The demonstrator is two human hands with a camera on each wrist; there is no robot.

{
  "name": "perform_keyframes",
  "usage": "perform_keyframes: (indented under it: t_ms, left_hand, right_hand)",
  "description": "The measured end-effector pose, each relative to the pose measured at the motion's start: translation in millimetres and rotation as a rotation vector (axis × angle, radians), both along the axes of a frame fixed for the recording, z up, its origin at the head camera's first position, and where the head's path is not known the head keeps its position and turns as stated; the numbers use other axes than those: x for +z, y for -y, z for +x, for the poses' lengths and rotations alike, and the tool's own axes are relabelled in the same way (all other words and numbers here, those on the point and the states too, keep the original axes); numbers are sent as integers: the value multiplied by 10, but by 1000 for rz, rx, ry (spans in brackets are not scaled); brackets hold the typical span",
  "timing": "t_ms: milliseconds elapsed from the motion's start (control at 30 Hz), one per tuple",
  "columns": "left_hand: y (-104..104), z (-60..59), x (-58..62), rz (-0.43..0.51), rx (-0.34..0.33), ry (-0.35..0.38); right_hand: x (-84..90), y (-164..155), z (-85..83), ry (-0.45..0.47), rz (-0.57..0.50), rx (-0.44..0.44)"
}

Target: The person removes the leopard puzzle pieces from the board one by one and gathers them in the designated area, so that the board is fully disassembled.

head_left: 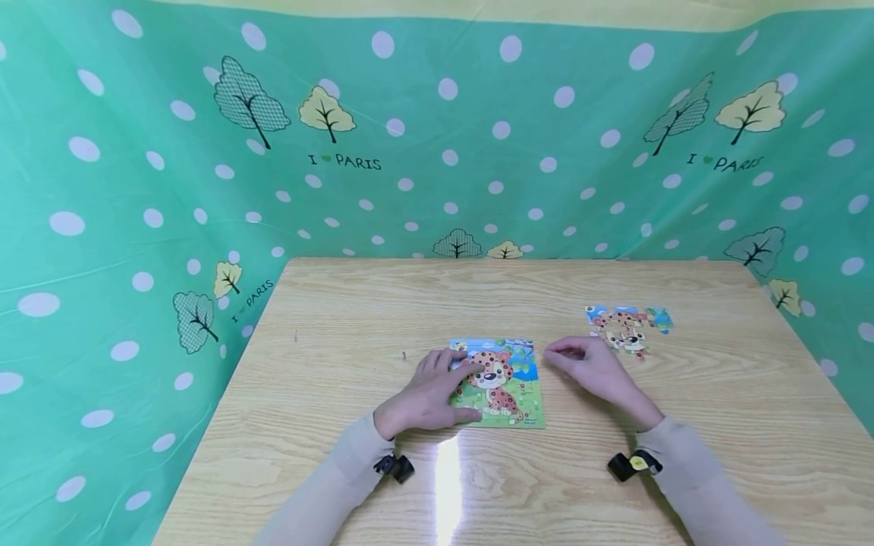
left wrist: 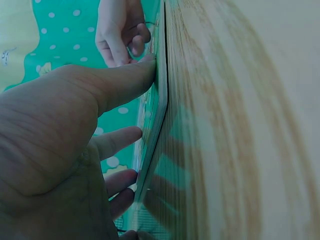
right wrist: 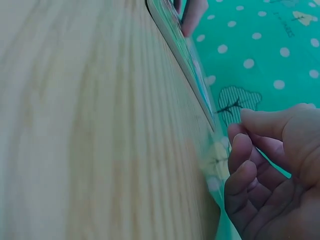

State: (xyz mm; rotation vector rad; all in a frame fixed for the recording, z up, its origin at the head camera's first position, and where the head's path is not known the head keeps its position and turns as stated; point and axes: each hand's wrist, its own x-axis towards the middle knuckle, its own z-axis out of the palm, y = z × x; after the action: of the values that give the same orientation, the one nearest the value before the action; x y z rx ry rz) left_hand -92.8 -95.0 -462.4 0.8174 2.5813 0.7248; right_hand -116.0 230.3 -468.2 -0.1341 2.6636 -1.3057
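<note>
A square jigsaw board [head_left: 526, 406] with a spotted leopard cub picture lies on the table in the head view. My left hand [head_left: 429, 390] rests on its left side, fingers spread over the picture and thumb at the near edge. The left wrist view shows the left thumb [left wrist: 125, 82] along the board's edge. Just beyond the board's right side is my right hand [head_left: 595, 369], its fingers loosely curled and nothing showing between them. In the right wrist view the right thumb [right wrist: 265, 122] hangs close to the index fingertip, near the board's edge [right wrist: 187, 75].
Behind the right hand lies a cluster of partly joined puzzle pieces [head_left: 617, 322] with a similar leopard picture. A tiny dark bit [head_left: 403, 356] lies left of the board on the wooden table [head_left: 307, 425]. A green dotted cloth [head_left: 437, 144] hangs around the table's back and sides.
</note>
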Motion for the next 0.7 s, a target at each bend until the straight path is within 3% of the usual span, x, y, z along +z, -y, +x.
perform_keyframes:
  t_ms: [167, 467, 700]
  left_hand:
    - [1, -5, -6, 0, 0, 1]
    - [-3, -4, -21, -10, -5, -13]
    - [-6, -9, -10, -16, 0, -14]
  right_hand:
    - [-14, 122, 19, -12, 6, 35]
    - [-21, 292, 69, -79, 16, 180]
    - [-29, 422, 97, -126, 95, 229]
